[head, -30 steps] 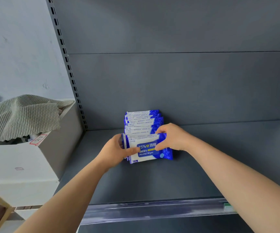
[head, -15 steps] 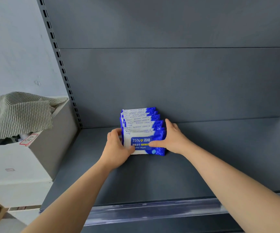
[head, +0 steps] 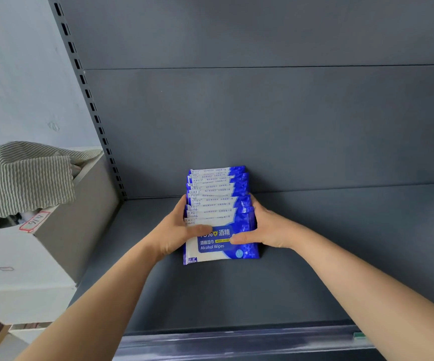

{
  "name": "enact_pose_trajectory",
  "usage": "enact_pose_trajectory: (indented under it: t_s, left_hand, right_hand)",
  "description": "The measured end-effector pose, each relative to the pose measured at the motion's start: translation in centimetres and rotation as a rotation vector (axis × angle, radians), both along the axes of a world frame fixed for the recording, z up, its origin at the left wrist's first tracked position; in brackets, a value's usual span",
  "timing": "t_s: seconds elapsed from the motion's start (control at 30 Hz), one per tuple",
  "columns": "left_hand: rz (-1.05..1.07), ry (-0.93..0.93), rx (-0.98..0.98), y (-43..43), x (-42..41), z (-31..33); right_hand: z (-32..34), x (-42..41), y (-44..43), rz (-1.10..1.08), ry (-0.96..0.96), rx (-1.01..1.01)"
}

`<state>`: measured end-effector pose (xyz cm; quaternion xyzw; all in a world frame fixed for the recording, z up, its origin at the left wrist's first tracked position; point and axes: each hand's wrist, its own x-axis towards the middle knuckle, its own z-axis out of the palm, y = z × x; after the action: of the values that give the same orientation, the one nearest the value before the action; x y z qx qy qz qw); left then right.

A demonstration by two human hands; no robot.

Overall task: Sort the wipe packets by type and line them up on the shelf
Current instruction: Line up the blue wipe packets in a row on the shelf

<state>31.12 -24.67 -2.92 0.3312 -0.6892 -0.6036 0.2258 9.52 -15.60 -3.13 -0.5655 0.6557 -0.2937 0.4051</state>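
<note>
Far left: white box point(head: 54, 256) beside the shelving, striped cloth point(head: 23, 178) draped over its top. Next, slotted upright point(head: 90, 105) at the left edge of the shelving. Clasps the row of wipe packets point(head: 214, 196) from the left with the left hand point(head: 176, 234), fingers curled along the side, thumb pressed across the face of the front packet point(head: 221, 247). Sits on the dark shelf point(head: 354, 230), blue-and-white packets one behind another, back end close to the rear panel, front one marked "Alcohol Wipes". Clasps the row's right side with the right hand point(head: 270, 230), fingers wrapped along the edge, thumb on the front packet's face. Along the near edge, clear price rail point(head: 236, 342).
</note>
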Motion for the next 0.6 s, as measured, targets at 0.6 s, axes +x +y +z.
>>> enact_pose_trajectory:
  t_s: [0.6]
  left_hand:
    - [0.017,-0.242,-0.365,2.1,1.7,-0.8]
  right_hand:
    - [0.4,0.6,1.6,-0.099,0.219,-0.147]
